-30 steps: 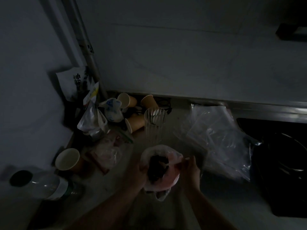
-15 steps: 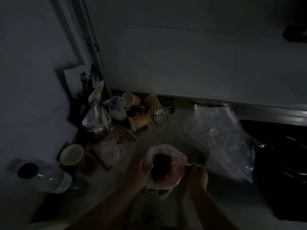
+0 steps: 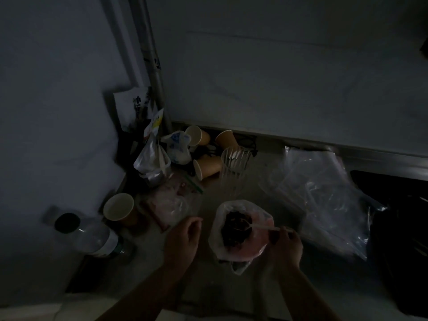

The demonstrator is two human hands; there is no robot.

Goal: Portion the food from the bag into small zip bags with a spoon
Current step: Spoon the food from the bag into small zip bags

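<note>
Bag [image 3: 240, 230] open-topped, dark food [image 3: 236, 230] inside, white spoon [image 3: 266, 227] dipped in

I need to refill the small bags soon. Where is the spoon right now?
In the head view, low and right of centre: the right hand holds the spoon by its handle, its bowl in the dark food inside the bag.

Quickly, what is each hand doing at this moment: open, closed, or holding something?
Left hand: loosely curled, holds nothing, beside the food bag without touching it.
Right hand: fingers grip the spoon, its bowl in the food.
</note>
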